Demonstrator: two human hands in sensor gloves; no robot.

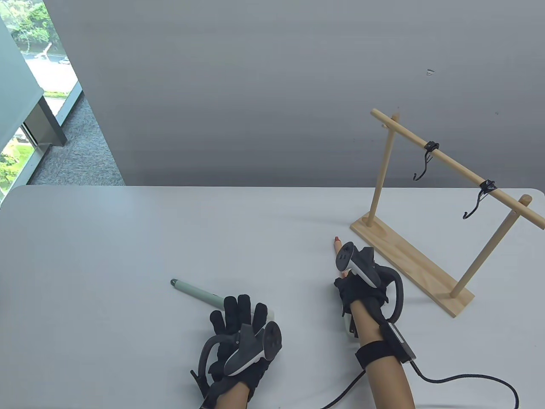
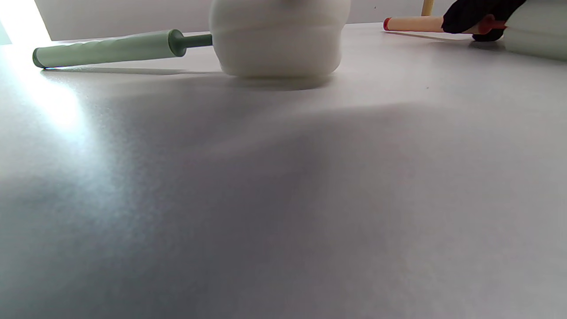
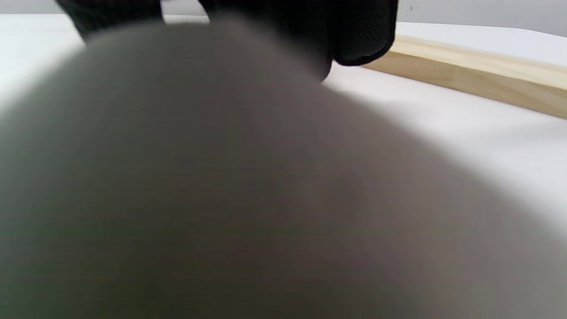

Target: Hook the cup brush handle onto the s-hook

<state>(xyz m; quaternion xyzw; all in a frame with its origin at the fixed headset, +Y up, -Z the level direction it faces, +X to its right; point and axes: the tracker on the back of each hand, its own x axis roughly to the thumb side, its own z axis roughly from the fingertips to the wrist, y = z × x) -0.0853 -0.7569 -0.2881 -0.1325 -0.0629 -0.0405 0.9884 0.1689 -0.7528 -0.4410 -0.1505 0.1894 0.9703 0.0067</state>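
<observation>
A cup brush with a peach handle [image 1: 337, 243] and a red tip lies on the table left of the wooden rack. My right hand [image 1: 355, 287] grips its handle, and its white sponge head [image 1: 347, 324] shows under my wrist and fills the right wrist view [image 3: 221, 177]. A second cup brush with a green handle [image 1: 196, 292] lies to the left. My left hand [image 1: 240, 307] is flat, fingers spread, over its white sponge head [image 2: 277, 40]. Two black s-hooks [image 1: 426, 164] [image 1: 477, 203] hang empty from the rack's rail.
The wooden rack has a flat base [image 1: 408, 264], two posts and a slanted rail [image 1: 460, 168], and stands at the right of the white table [image 1: 127, 238]. A cable runs from my right wrist off the bottom edge.
</observation>
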